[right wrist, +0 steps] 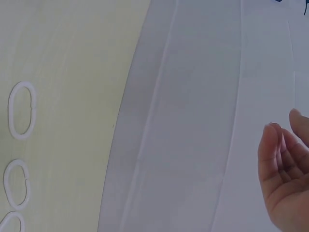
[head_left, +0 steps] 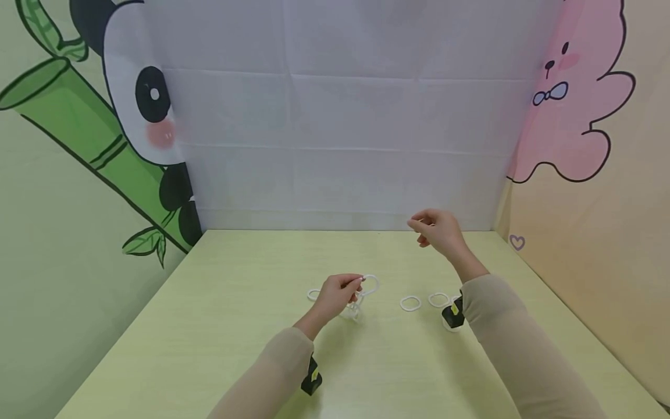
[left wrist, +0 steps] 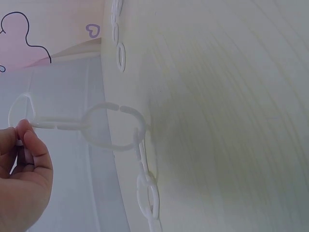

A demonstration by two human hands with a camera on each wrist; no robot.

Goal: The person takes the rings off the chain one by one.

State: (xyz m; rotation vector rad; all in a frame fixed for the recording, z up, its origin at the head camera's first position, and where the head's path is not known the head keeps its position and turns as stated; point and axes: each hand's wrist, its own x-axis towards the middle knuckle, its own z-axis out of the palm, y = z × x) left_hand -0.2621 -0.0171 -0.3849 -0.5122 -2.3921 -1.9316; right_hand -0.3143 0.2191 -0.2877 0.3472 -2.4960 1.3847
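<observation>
Chain [left wrist: 141, 128] pinched by left fingers [left wrist: 36, 147] — right fingers [right wrist: 270, 150] loosely curved — above yellowish table [head_left: 220, 314] (2 mural walls [head_left: 581, 233] alongside).

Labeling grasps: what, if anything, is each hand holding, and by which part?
Left hand: white link chain, pinched at its end link. Right hand: holding nothing.

Right wrist view: right hand [right wrist: 287, 179] cut off, right edge | left wrist view: chain [left wrist: 141, 128] cut off, bottom edge
</observation>
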